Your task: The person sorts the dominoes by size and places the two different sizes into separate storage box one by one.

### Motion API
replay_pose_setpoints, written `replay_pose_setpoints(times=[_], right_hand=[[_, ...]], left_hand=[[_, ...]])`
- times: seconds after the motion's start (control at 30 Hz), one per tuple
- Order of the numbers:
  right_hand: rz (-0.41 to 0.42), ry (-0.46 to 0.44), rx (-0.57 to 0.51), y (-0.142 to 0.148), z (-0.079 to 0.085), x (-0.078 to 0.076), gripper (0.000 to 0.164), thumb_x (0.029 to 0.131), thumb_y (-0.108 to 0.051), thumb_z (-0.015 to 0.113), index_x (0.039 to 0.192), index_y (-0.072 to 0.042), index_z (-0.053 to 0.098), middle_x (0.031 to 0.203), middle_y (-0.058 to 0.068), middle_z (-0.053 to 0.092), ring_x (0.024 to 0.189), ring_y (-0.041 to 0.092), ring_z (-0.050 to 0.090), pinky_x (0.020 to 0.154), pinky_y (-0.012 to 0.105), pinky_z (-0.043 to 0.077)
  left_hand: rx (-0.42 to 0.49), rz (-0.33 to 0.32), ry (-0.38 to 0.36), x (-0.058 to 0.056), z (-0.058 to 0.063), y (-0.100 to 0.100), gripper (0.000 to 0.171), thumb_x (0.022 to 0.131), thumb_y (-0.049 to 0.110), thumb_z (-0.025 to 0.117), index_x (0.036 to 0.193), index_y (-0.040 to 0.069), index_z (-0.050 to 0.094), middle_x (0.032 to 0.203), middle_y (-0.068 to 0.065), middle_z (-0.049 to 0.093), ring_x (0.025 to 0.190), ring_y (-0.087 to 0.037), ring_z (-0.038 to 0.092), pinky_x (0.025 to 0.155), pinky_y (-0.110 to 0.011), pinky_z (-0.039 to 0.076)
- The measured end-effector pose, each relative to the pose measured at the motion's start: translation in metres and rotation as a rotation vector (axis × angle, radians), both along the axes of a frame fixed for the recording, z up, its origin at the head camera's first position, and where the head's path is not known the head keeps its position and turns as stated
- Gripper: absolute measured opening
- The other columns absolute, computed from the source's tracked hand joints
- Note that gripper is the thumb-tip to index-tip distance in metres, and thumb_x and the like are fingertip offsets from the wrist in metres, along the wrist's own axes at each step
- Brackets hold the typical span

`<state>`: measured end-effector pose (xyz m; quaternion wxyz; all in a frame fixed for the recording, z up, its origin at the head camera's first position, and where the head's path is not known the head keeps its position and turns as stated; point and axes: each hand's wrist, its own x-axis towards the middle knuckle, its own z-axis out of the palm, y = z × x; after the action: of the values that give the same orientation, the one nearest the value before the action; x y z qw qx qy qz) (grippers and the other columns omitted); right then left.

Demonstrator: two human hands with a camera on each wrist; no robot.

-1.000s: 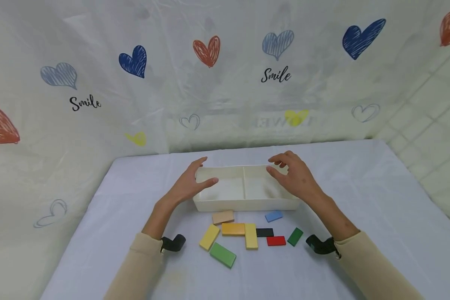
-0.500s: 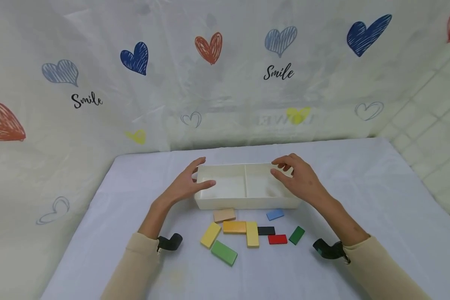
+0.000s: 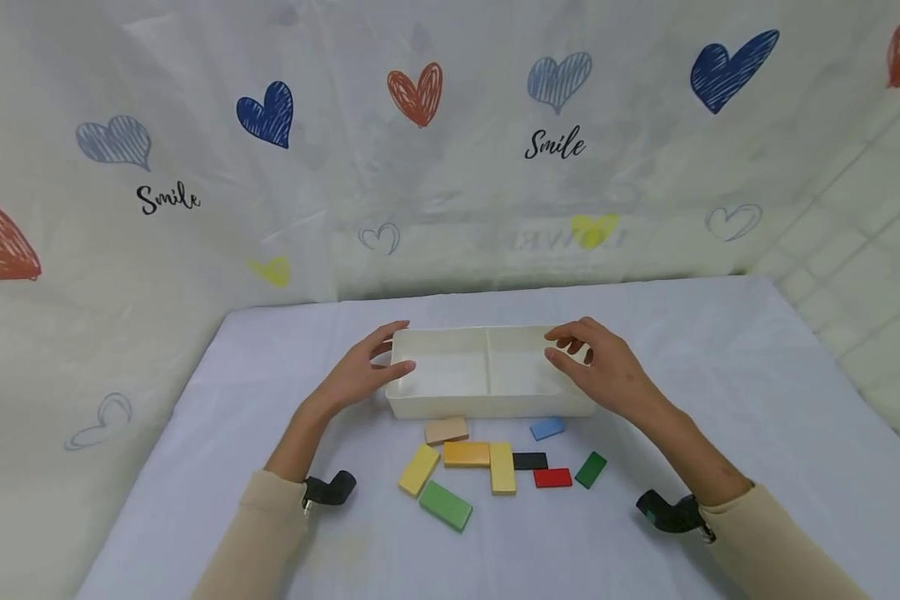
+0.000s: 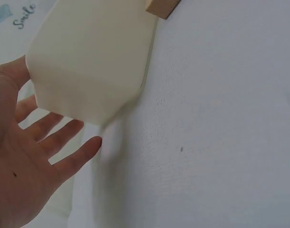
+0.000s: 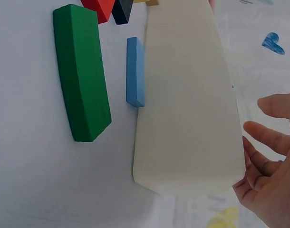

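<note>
A white two-compartment tray (image 3: 487, 407) stands on the table behind a group of coloured blocks. At its left end is my left hand (image 3: 356, 373), thumb over the rim and fingers spread along the end wall. The left wrist view shows those fingers (image 4: 64, 137) nearly straight, close to the tray; firm contact cannot be made out. My right hand (image 3: 607, 371) is at the opposite end with relaxed, bent fingers over the tray's right corner. In the right wrist view its thumb (image 5: 275, 105) stands apart from the tray wall (image 5: 190, 104). Neither hand holds a block.
In front of the tray lie a tan block (image 3: 446, 431), blue block (image 3: 547, 428), orange block (image 3: 466, 454), two yellow blocks, a black block (image 3: 530, 461), red block (image 3: 552, 477), dark green block (image 3: 590, 470) and light green block (image 3: 446, 506). A white curtain (image 3: 480, 183) hangs behind.
Both hands have shifted outward, the left to the left and the right to the right, toward the tray's ends. Tray and blocks keep their places; the head view has tilted slightly.
</note>
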<state>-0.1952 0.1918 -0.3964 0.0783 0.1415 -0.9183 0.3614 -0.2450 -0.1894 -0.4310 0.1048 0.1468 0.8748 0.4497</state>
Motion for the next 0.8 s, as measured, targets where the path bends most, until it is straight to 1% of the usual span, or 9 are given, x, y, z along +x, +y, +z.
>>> replay_pose_setpoints(times=[0.2,0.4,0.53,0.63,0.8], right_hand=[[0.004,0.014,-0.008,0.004,0.0,0.006,0.027,0.1,-0.019,0.071,0.124,-0.007,0.071,0.11,0.007,0.068,0.101,0.023,0.06,0.079,0.024,0.049],[0.021,0.024,-0.033,0.007,0.001,0.012,0.023,0.101,-0.022,0.07,0.121,-0.012,0.073,0.109,0.003,0.069,0.097,0.016,0.058,0.077,0.021,0.049],[0.03,0.021,-0.049,0.009,0.002,0.015,0.021,0.101,-0.022,0.071,0.119,-0.013,0.074,0.108,0.001,0.069,0.094,0.011,0.057,0.076,0.021,0.049],[0.038,0.022,-0.047,0.011,0.0,0.016,0.018,0.1,-0.021,0.072,0.117,-0.015,0.074,0.106,-0.001,0.069,0.093,0.008,0.057,0.076,0.021,0.05],[0.051,0.037,-0.027,0.013,0.0,0.021,0.018,0.099,-0.019,0.073,0.117,-0.018,0.074,0.103,-0.005,0.068,0.09,0.006,0.058,0.075,0.021,0.051]], left_hand=[[0.022,-0.011,-0.009,-0.002,0.0,0.0,0.077,0.095,0.042,0.076,0.161,0.033,0.037,0.169,-0.007,0.037,0.155,-0.035,0.04,0.118,-0.055,0.044],[0.02,0.007,-0.019,-0.003,-0.002,-0.002,0.077,0.094,0.044,0.077,0.16,0.037,0.037,0.168,-0.006,0.038,0.155,-0.034,0.039,0.119,-0.056,0.043],[0.04,0.009,-0.032,-0.004,-0.003,-0.002,0.075,0.095,0.047,0.075,0.159,0.042,0.037,0.168,-0.005,0.039,0.156,-0.034,0.038,0.121,-0.058,0.04],[0.059,0.008,-0.05,-0.003,-0.004,-0.002,0.074,0.095,0.047,0.075,0.158,0.044,0.037,0.166,-0.003,0.04,0.156,-0.033,0.037,0.122,-0.059,0.039],[0.06,0.004,-0.067,-0.004,-0.005,-0.003,0.073,0.095,0.046,0.075,0.158,0.045,0.037,0.166,0.0,0.041,0.156,-0.033,0.037,0.122,-0.059,0.038]])
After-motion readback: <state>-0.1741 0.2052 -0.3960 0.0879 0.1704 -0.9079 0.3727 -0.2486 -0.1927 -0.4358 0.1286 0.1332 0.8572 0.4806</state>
